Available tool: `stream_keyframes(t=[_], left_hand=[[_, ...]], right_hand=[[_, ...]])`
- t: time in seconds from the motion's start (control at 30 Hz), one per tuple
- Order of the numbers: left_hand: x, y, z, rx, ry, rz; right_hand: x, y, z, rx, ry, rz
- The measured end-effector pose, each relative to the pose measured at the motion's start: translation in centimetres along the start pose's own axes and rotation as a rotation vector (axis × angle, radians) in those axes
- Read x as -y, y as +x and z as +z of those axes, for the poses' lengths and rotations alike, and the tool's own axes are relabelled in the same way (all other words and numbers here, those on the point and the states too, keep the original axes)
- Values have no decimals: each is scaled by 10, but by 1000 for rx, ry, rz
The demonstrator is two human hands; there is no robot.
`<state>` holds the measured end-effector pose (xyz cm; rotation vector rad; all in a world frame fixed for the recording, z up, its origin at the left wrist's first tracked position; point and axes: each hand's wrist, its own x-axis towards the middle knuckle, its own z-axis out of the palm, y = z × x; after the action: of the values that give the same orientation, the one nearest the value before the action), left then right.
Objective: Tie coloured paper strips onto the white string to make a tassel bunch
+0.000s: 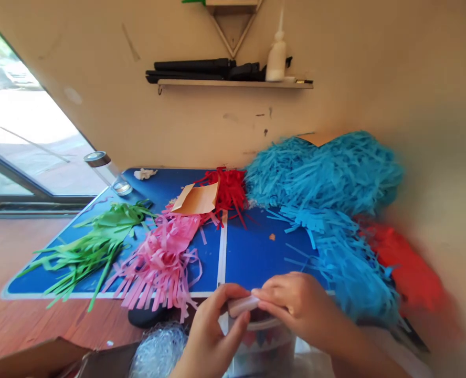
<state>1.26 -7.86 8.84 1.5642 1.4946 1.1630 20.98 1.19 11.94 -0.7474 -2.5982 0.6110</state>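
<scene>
Low in the head view, over the near edge of the table, my left hand (219, 328) and my right hand (296, 302) meet. Between them is a small pale roll (243, 305), brownish at its left end; what it is made of I cannot make out. My left thumb and fingers close around its left part, while my right fingertips pinch its right end. Just beneath stands a whitish tub (262, 349) with a coloured pattern near its rim, partly covered by both hands.
Fringed paper in green (95, 241), pink (164, 257), red (231, 191) and blue (323, 173) lies on the blue table (252, 252). A brown paper piece (199, 199) rests mid-table. A glass bottle (109, 173) stands back left. Clear shreds (158, 352) and a cardboard box (40, 359) are lower left.
</scene>
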Motion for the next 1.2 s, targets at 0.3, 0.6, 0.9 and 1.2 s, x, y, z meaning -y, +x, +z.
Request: stream_keyframes(t=[0.3,0.6,0.9,1.2], left_hand=[[2,-4,7,-28,105,47],[6,16,8,-190,810,538],[-23,42,10,271,1177,705],[-30,63,8,272,1171,845]], right_hand=[[17,3,-2,70,-62,-3],[-9,-1,-19,98,153,105],[-8,-26,15,-304,652,412],[-18,-50,55,-453,648,541]])
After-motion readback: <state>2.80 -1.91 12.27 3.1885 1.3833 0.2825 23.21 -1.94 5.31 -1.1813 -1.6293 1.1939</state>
